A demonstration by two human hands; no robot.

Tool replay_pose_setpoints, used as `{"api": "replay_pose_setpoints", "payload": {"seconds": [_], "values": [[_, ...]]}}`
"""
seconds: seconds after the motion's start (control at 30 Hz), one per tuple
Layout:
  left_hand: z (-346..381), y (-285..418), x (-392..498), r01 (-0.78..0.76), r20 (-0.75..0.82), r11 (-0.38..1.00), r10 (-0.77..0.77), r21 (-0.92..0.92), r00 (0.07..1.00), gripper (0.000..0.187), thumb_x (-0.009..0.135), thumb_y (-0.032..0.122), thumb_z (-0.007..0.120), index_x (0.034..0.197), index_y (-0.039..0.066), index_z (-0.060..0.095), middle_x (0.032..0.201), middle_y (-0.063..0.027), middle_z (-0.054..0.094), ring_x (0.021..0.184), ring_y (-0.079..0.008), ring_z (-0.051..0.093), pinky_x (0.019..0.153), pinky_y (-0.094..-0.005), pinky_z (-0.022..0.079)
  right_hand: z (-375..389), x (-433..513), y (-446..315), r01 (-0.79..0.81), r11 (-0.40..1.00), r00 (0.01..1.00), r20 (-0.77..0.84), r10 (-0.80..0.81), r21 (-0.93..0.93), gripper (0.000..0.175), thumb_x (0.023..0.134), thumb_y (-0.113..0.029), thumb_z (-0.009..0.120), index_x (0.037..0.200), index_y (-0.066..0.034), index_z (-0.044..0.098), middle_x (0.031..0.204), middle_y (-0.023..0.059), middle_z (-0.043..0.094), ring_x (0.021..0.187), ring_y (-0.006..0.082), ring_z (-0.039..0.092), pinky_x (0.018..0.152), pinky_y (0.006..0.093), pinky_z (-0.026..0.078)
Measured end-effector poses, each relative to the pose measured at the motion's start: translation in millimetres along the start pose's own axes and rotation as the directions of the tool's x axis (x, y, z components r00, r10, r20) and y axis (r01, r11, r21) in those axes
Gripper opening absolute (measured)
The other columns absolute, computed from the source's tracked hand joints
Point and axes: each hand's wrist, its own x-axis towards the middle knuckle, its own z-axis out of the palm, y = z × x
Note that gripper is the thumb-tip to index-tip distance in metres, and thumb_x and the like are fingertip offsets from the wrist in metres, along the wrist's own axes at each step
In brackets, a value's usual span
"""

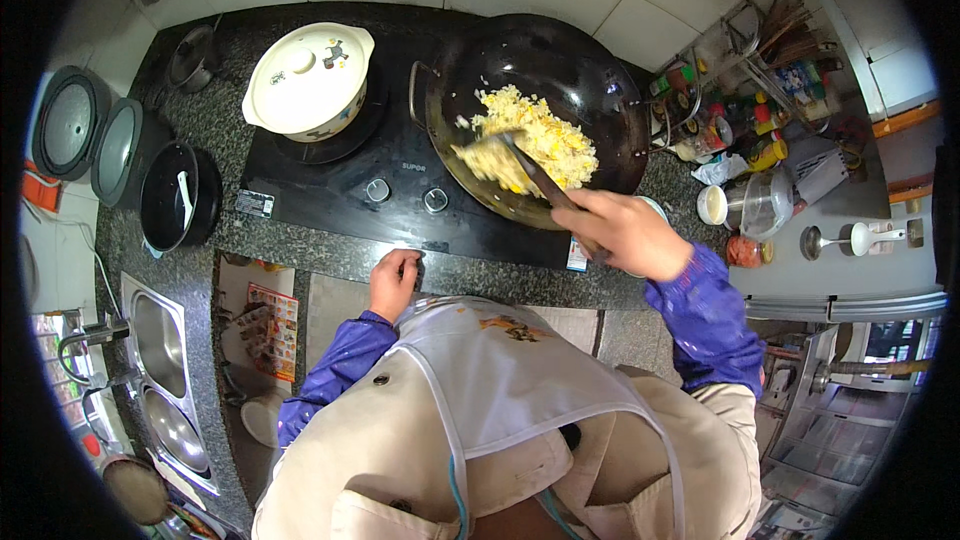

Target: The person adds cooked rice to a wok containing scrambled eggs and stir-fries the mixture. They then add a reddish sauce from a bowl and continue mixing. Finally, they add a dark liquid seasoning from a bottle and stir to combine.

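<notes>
My right hand (626, 229) grips the dark wooden handle of a spatula (541, 178), whose blurred head lies in the fried rice (551, 131) with yellow egg bits. The rice rests in the lower left part of a large dark wok (517, 52) on the black SUPOR gas hob (341, 202). My left hand (395, 281) rests at the counter's front edge, fingers curled, holding nothing that I can see. A lidded cream casserole pot (307, 79) stands on the left burner.
At left are a black pot (169, 199) with a white spoon, an open rice cooker (120, 150), a small lidded pan (193, 64) and a steel sink (159, 337). Condiment bottles (769, 154), a rack (742, 37) and a white cup (712, 205) stand right of the wok.
</notes>
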Motion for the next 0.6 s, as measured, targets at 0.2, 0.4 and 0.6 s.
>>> {"api": "replay_pose_setpoints", "payload": {"seconds": [0.2, 0.4, 0.6], "values": [[4, 8, 6, 0.011, 0.038, 1.0, -0.011, -0.006, 0.999, 0.012, 0.084, 0.008, 0.056, 0.088, 0.003, 0.065, 0.084, -0.0124, 0.065, 0.072, -0.0272, 0.062, 0.067, -0.0337, 0.049, -53, -37, -40, 0.071, 0.993, 0.996, 0.058, -0.065, -0.1, 0.037, 0.065, -0.009, 0.07, 0.101, -0.0081, 0.061, 0.111, 0.0162, 0.058, 0.083, 0.0285, 0.065, 0.065, 0.0366, 0.055], [10, 6, 11, -0.034, 0.055, 0.999, 0.036, -0.037, 0.998, 0.011, 0.083, 0.007, 0.057, 0.089, 0.003, 0.065, 0.083, -0.0127, 0.065, 0.072, -0.0271, 0.062, 0.067, -0.0341, 0.049, -9, -27, 21, -0.276, 0.961, 0.92, -0.284, 0.272, 0.025, 0.024, 0.075, -0.009, 0.066, 0.098, -0.0037, 0.063, 0.095, 0.0152, 0.065, 0.078, 0.0265, 0.066, 0.071, 0.035, 0.053], [6, -7, 3, -0.073, 0.019, 0.997, 0.074, -0.034, 0.997, 0.013, 0.083, 0.006, 0.056, 0.091, 0.004, 0.065, 0.082, -0.0121, 0.065, 0.071, -0.0256, 0.062, 0.066, -0.0339, 0.049, -47, -18, 64, -0.711, 0.666, 0.482, -0.535, 0.694, 0.224, 0.024, 0.078, -0.025, 0.061, 0.08, -0.0018, 0.065, 0.069, 0.0174, 0.064, 0.068, 0.0312, 0.066, 0.062, 0.0382, 0.05]]}}
